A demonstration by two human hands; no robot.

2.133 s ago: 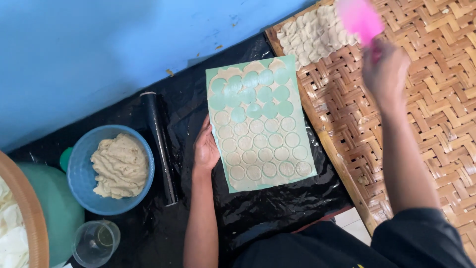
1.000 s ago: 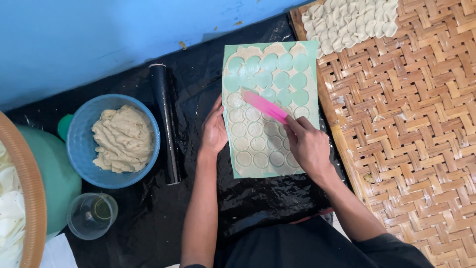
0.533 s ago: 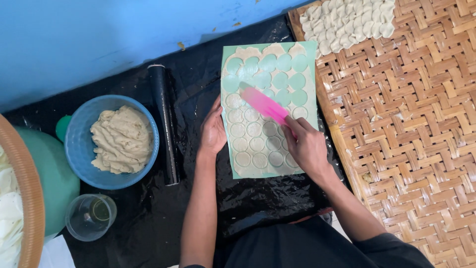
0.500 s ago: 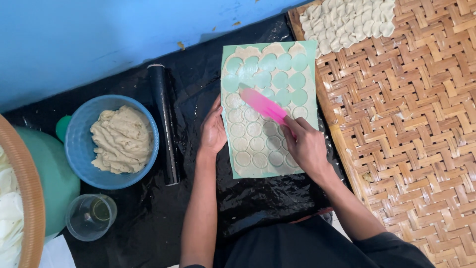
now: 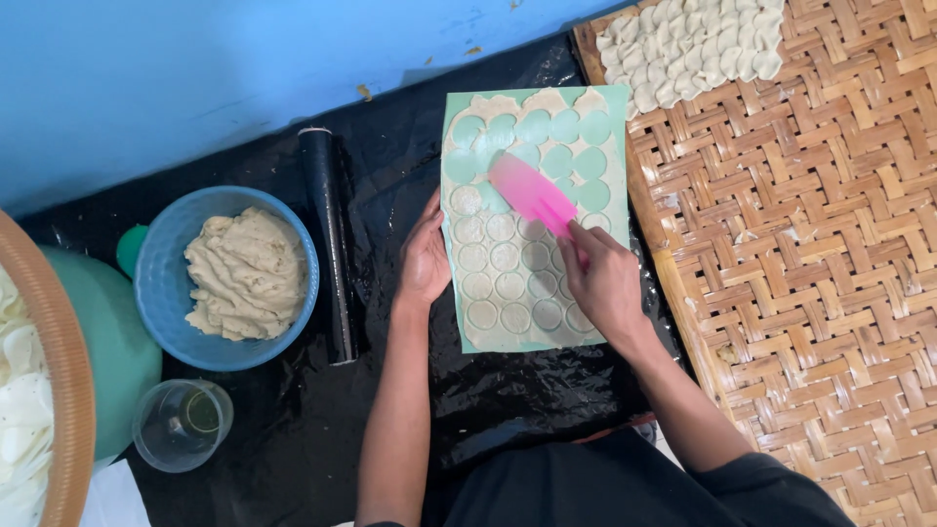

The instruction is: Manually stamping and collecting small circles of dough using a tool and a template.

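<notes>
The right hand (image 5: 603, 283) grips a pink scraper (image 5: 532, 193) over the dough sheet (image 5: 532, 220); the left hand (image 5: 426, 259) rests flat beside it, near a black roller (image 5: 329, 254) and a blue bowl (image 5: 161, 244).

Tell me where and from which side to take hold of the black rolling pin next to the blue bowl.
Grip the black rolling pin around its middle, from above, with the hand closing across its width. It lies flat on the black sheet, long axis running away from the person. The blue bowl crowds its left side, so the right side, nearer the left hand, leaves more room for fingers.
</notes>
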